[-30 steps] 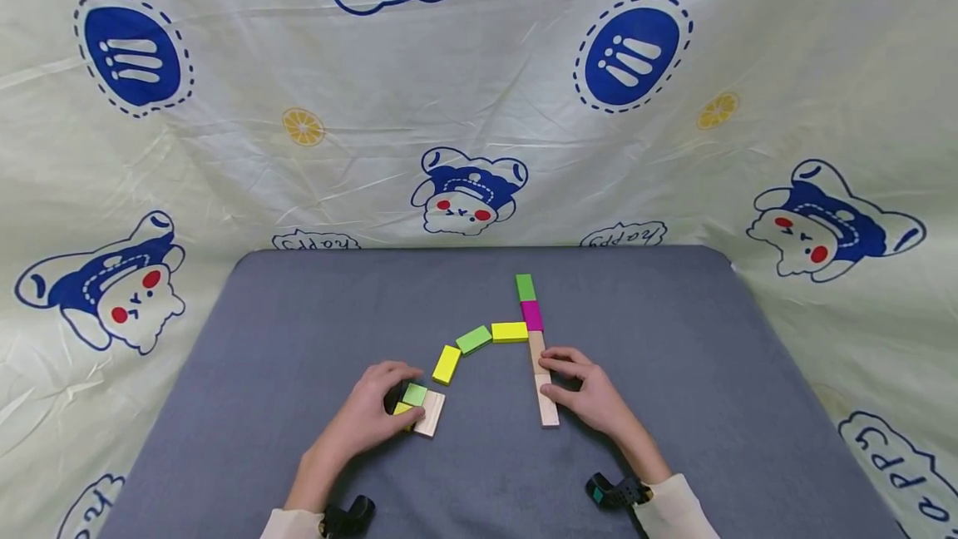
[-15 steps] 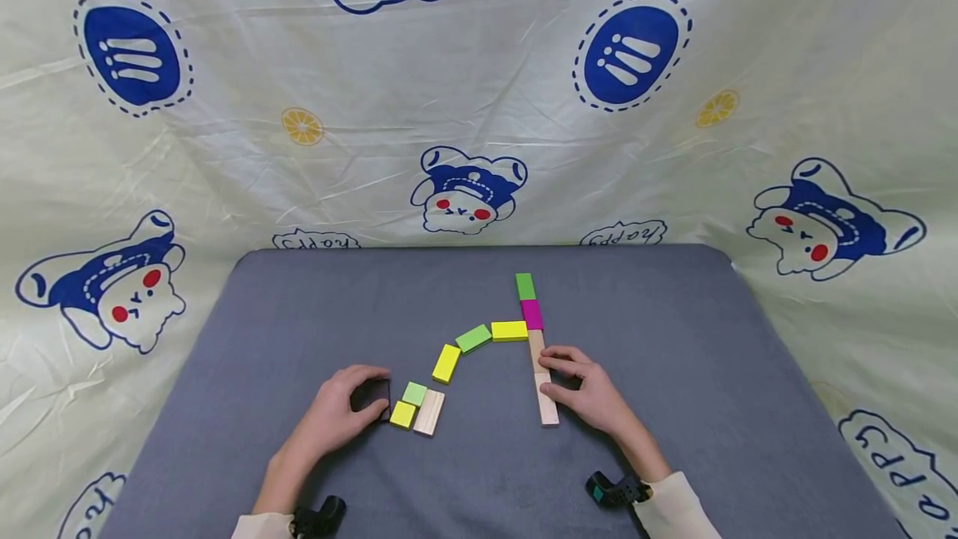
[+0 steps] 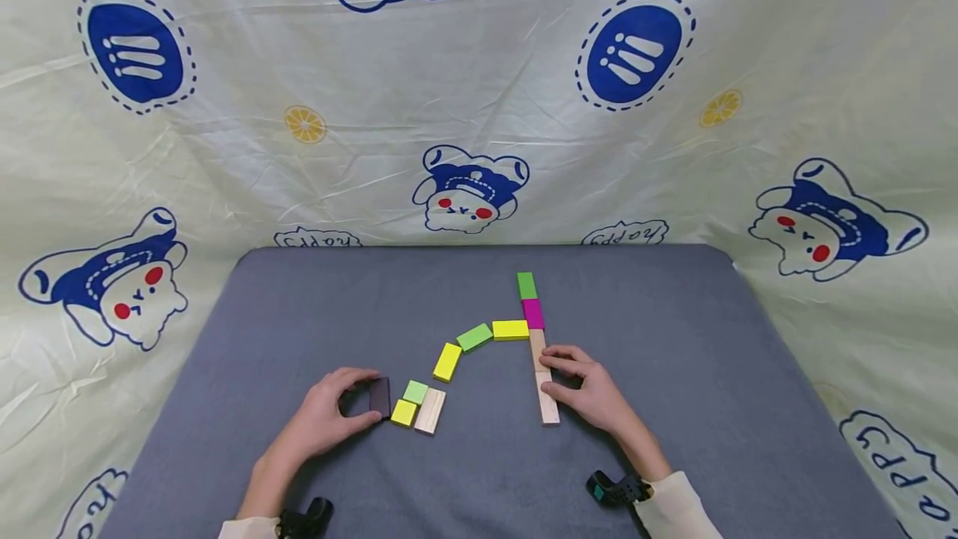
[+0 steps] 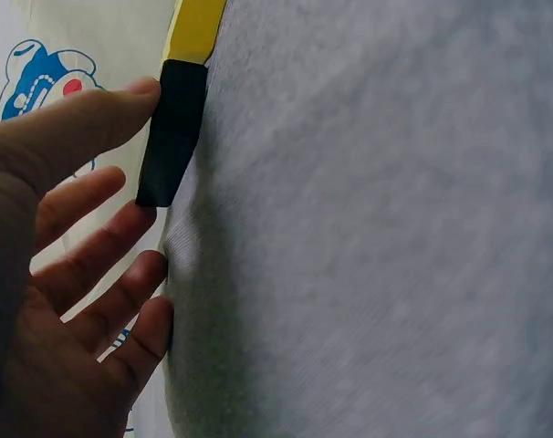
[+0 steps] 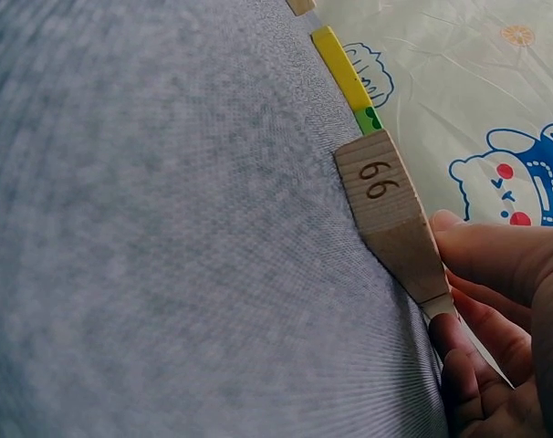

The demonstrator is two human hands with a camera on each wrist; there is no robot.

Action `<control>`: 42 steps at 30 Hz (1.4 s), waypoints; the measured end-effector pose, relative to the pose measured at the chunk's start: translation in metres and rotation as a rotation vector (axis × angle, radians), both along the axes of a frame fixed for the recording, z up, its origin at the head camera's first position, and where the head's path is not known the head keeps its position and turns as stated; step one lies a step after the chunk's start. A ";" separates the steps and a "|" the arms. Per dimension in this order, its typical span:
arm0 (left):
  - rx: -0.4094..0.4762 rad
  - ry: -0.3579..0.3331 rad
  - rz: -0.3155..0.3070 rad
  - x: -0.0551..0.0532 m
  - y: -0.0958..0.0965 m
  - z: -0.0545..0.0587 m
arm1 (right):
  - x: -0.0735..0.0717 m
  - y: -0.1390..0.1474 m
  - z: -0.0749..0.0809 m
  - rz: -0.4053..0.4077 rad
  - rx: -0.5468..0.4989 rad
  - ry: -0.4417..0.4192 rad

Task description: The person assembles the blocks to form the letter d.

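A dark block (image 3: 380,398) lies flat on the grey cloth at the left end of a curved row. My left hand (image 3: 323,414) is beside it, thumb and index finger at its two ends without a closed grip. In the left wrist view, the thumb touches the dark block (image 4: 176,132) and the other fingers are spread loosely. Touching its right side are a yellow block (image 3: 404,412), a green block (image 3: 415,392) and a plain wooden block (image 3: 430,412). My right hand (image 3: 593,393) rests relaxed fingertips against the right side of two wooden blocks (image 3: 549,399) laid end to end.
The straight line continues away with a magenta block (image 3: 533,314) and a green block (image 3: 526,285). From it curve a yellow block (image 3: 511,330), a green block (image 3: 475,338) and a yellow block (image 3: 447,362). A printed curtain (image 3: 359,106) hangs behind the table (image 3: 314,298).
My left hand has drawn back leftward from over the green and yellow blocks, uncovering them and then the dark block. The right hand and the blocks have stayed put.
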State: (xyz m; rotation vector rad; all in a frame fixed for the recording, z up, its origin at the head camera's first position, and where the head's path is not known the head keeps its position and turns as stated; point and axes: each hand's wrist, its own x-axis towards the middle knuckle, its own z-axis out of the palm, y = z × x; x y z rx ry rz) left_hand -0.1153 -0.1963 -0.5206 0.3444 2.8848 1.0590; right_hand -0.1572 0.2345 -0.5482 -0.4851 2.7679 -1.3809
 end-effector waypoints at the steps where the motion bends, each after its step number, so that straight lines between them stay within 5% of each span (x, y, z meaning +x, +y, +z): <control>1: 0.000 -0.002 0.001 0.000 -0.001 0.000 | 0.000 0.000 0.000 -0.002 -0.001 -0.008; 14: -0.064 -0.071 -0.022 -0.007 -0.005 0.000 | -0.001 -0.001 0.001 -0.008 0.001 -0.031; 27: -0.037 -0.013 -0.003 -0.009 0.002 0.004 | -0.001 0.000 0.002 0.000 -0.011 -0.029; 34: 0.022 0.016 0.010 -0.006 0.021 0.007 | 0.000 0.000 0.003 -0.004 -0.005 -0.034; 42: 0.114 0.054 -0.049 -0.001 0.053 0.006 | 0.000 0.000 0.001 0.001 -0.005 -0.027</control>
